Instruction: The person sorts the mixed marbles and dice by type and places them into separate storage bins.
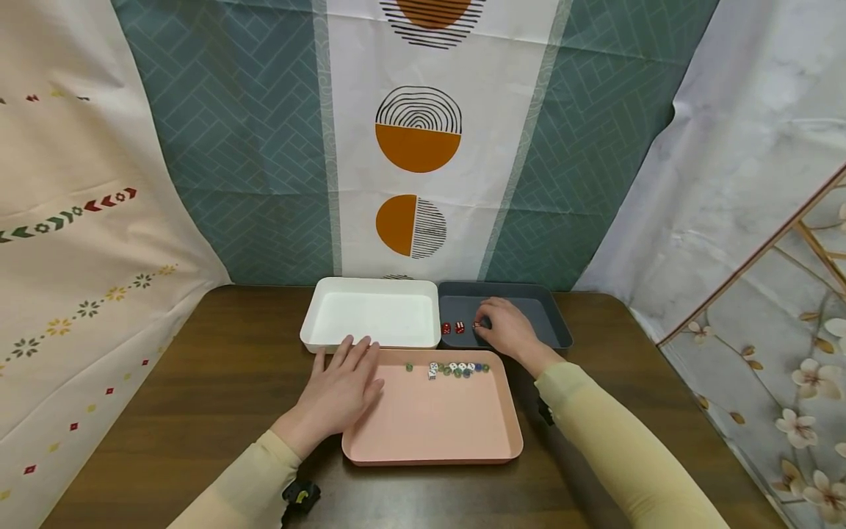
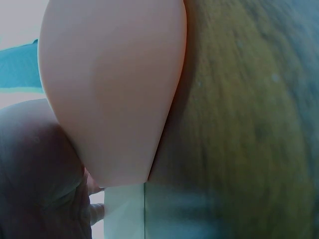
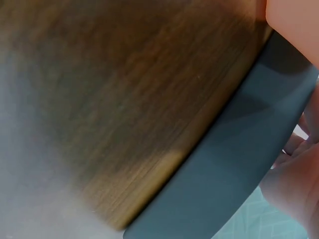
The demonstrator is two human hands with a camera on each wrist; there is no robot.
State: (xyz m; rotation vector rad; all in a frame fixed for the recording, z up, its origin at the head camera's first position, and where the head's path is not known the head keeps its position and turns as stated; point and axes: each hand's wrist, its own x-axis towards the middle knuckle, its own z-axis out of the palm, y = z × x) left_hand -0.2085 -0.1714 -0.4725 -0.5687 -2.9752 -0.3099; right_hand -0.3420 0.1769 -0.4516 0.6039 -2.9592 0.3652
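Observation:
My right hand (image 1: 507,328) reaches over the dark grey tray (image 1: 545,316), fingertips and thumb bent down and pinching a red die (image 1: 476,324) low in it. Two more red dice, one a red die with white pips (image 1: 460,327), lie to its left in that tray. My left hand (image 1: 340,389) lies with fingers spread over the left rim of the pink tray (image 1: 432,430), fingertips close to the white tray. Near the pink tray's far edge sit several white dice (image 1: 432,374), green dice (image 1: 447,372) and blue dice (image 1: 467,373). The right wrist view hides the fingertips behind the tray wall.
A white tray (image 1: 375,316) stands left of the dark tray, both behind the pink one. All rest on a brown wooden table (image 1: 231,382). Patterned cloths (image 1: 258,147) hang behind and at both sides.

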